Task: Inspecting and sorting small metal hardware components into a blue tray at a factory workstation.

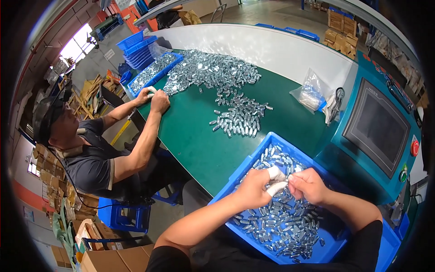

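Both my hands meet above a blue plastic tray holding many small, shiny silver metal pieces. White coverings wrap the thumb and a finger of my left hand, which is closed, its tips bent towards the other hand. My right hand pinches with thumb and forefinger right beside those tips. Whatever sits between the fingertips is too small and hidden to make out. Beyond the tray, a loose group of the same silver pieces lies on the green tabletop.
To the left a co-worker sits with both hands by a larger silver heap and another blue tray. Stacked blue baskets stand behind. At right are a teal machine with a screen, a plastic bag and scissors.
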